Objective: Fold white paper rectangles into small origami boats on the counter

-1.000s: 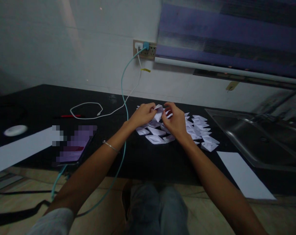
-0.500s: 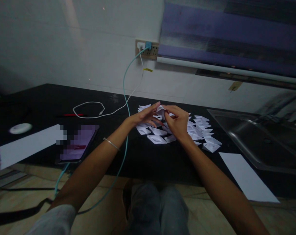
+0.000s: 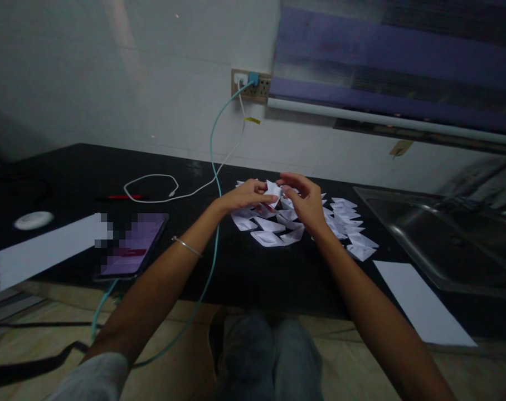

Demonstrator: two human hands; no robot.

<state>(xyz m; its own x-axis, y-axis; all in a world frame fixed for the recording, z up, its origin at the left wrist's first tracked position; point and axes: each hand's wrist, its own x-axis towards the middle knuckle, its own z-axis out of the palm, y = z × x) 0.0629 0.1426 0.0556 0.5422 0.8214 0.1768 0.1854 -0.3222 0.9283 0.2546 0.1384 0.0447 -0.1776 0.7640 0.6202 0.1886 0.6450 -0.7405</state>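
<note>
My left hand (image 3: 248, 195) pinches a small folded white paper piece (image 3: 273, 191) between thumb and fingers, above the counter. Just right of it, my right hand (image 3: 306, 201) has its thumb and fingers apart; its thumb tip is close to the paper, and I cannot tell whether they touch. Below and around both hands lie several folded paper pieces (image 3: 268, 238), partly hidden by the hands. More of these folded pieces (image 3: 361, 246) sit in a row to the right.
A blank paper strip (image 3: 424, 303) lies at the right front, beside a metal sink (image 3: 403, 245). To the left are a phone (image 3: 131, 245), another paper strip (image 3: 48, 250), a white round object (image 3: 34, 220) and a red pen (image 3: 125, 196). A teal cable (image 3: 214, 245) crosses the black counter (image 3: 244, 278).
My right hand has let go of the folded paper and opened, shifting slightly right. My left hand, open before, has closed on the paper.
</note>
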